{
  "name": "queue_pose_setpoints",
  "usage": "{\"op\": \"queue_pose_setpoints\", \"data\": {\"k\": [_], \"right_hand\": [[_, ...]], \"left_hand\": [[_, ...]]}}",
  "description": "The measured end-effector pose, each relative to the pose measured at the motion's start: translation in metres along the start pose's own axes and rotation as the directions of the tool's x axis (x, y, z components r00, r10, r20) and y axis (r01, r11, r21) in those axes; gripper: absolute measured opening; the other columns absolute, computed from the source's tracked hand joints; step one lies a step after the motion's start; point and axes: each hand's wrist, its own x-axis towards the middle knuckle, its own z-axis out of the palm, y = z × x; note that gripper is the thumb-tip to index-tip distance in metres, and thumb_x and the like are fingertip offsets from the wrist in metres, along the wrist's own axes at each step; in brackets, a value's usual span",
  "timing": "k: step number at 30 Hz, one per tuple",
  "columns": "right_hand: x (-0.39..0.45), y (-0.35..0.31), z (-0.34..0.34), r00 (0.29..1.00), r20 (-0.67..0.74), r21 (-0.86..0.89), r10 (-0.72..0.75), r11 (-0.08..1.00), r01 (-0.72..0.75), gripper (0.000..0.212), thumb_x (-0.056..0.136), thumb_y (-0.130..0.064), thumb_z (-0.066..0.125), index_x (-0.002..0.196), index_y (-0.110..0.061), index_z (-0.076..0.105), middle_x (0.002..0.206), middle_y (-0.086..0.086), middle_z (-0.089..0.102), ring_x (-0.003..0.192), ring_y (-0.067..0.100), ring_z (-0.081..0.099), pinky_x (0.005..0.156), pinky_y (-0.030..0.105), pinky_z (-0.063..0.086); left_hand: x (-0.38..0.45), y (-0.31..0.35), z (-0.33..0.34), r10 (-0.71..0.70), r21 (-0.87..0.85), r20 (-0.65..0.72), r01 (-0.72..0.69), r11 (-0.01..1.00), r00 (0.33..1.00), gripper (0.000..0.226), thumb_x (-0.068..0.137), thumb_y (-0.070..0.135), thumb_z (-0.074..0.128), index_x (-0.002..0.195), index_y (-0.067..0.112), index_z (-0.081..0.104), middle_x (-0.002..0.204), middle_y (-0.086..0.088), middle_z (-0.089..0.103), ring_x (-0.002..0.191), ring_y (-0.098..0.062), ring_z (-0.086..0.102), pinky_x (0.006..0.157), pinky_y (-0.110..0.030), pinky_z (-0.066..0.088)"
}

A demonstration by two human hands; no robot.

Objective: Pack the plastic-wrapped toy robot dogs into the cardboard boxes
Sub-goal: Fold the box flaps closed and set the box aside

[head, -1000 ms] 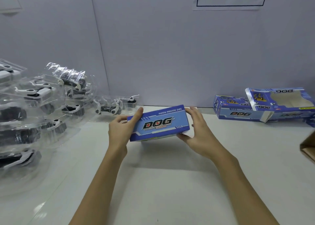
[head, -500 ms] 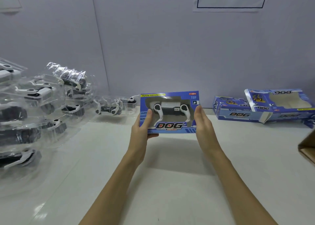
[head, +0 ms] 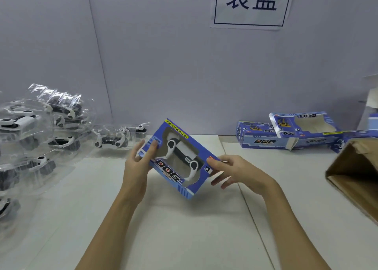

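Observation:
A blue "DOG" window box (head: pixel 163 172) with a white and black toy robot dog (head: pixel 182 154) showing through its window is held tilted above the table, in the middle. My left hand (head: pixel 136 166) grips its upper left end, thumb on the front. My right hand (head: pixel 235 172) pinches its right end with thumb and fingers. Several plastic-wrapped robot dogs (head: pixel 38 130) lie piled on the left, one more (head: pixel 115 139) near the wall. Two blue boxes (head: pixel 263 140) (head: pixel 306 124) with nothing in their windows lie at the back right.
A brown cardboard carton (head: pixel 356 173) stands open at the right edge. The white table (head: pixel 184 228) runs to a grey wall with a paper sign (head: pixel 250 3). A white object (head: pixel 371 106) stands at the far right by the wall.
The box has turned from upright and square to tilted, its right end lower. Both hands shifted with it, and the camera view has swung right, bringing the brown carton into view.

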Motion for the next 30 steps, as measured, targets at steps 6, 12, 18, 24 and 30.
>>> {"op": "queue_pose_setpoints", "data": {"k": [6,12,18,24,30], "right_hand": [[-0.016,-0.009,-0.035,0.925,-0.373,0.402,-0.07,0.886,0.229,0.059,0.081,-0.06,0.08,0.098,-0.003,0.077,0.087,0.02,0.074,0.073,0.028,0.073,0.064,0.028,0.058],[-0.024,-0.012,-0.062,0.431,-0.902,0.381,0.009,0.485,0.787,0.067,0.076,-0.056,0.081,0.121,-0.009,0.067,0.106,0.01,0.079,0.098,0.021,0.077,0.088,0.038,0.063],[-0.001,-0.002,-0.07,0.433,-0.896,0.322,0.102,0.819,0.474,0.041,0.096,-0.018,0.074,0.133,-0.012,0.057,0.104,-0.002,0.075,0.084,0.011,0.073,0.087,0.04,0.063],[0.069,0.015,-0.075,0.626,-0.78,-0.281,-0.004,0.896,-0.344,0.036,0.101,-0.015,0.056,0.135,-0.003,0.057,0.154,0.021,0.042,0.133,0.04,0.047,0.095,0.038,0.045],[0.093,0.055,-0.127,0.623,-0.782,-0.567,-0.004,0.419,-0.709,0.078,0.098,-0.03,0.065,0.159,-0.001,0.025,0.164,0.036,-0.018,0.155,0.054,-0.005,0.125,0.05,0.02]], "left_hand": [[0.001,-0.002,0.005,-0.115,-0.164,-0.022,0.11,0.98,0.993,0.073,0.088,0.066,0.061,0.137,0.013,0.056,0.132,-0.017,0.061,0.114,-0.034,0.071,0.088,-0.045,0.058],[0.0,-0.008,0.001,-0.164,-0.058,0.017,0.165,0.985,0.986,0.062,0.097,0.066,0.05,0.116,0.01,0.07,0.128,-0.02,0.066,0.108,-0.037,0.067,0.085,-0.047,0.055],[0.001,-0.015,0.004,-0.186,0.033,0.065,0.185,0.982,0.98,0.064,0.099,0.064,0.046,0.113,0.007,0.072,0.119,-0.018,0.069,0.103,-0.037,0.068,0.081,-0.049,0.055],[-0.003,-0.027,0.013,-0.095,0.212,0.0,0.092,0.973,0.996,0.056,0.105,0.056,0.045,0.099,0.009,0.076,0.111,-0.012,0.07,0.095,-0.035,0.067,0.075,-0.045,0.057],[-0.006,-0.056,0.021,0.221,0.655,0.148,-0.262,0.709,0.964,0.029,0.1,0.046,0.051,0.09,0.028,0.072,0.106,0.007,0.056,0.106,-0.029,0.057,0.089,-0.043,0.047]]}}
